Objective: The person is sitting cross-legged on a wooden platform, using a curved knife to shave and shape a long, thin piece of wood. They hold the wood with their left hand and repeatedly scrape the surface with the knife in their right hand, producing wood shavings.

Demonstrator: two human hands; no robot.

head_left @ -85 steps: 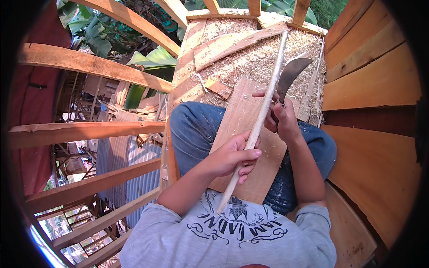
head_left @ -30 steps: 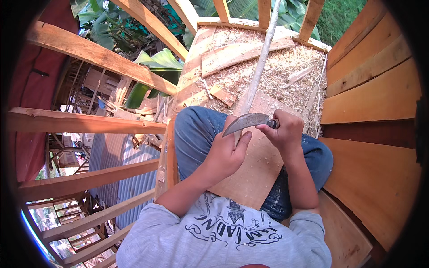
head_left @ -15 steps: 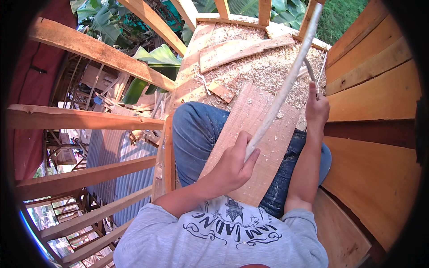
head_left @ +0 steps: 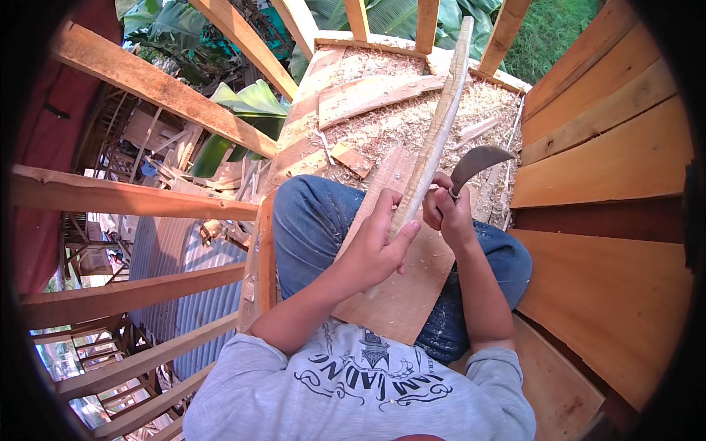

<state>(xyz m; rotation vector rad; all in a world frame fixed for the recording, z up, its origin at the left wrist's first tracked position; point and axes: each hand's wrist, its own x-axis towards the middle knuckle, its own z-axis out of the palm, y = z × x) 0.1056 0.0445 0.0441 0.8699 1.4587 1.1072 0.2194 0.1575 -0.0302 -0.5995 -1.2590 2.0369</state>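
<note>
On the left we see wooden rails (head_left: 132,195), a dark red cloth (head_left: 62,143) and some corrugated sheets (head_left: 162,246); at the far end, green leaves (head_left: 395,20) and grass (head_left: 553,42); on the right, a wall of orange-brown planks (head_left: 603,175).

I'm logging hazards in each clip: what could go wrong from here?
The right hand, holding an uncovered curved knife, is close to the left hand, so a slip might cut the latter. The wooden stick, held toward its lower end, could twist in the grip. The wooden board lying over the jeans might shift.
</note>
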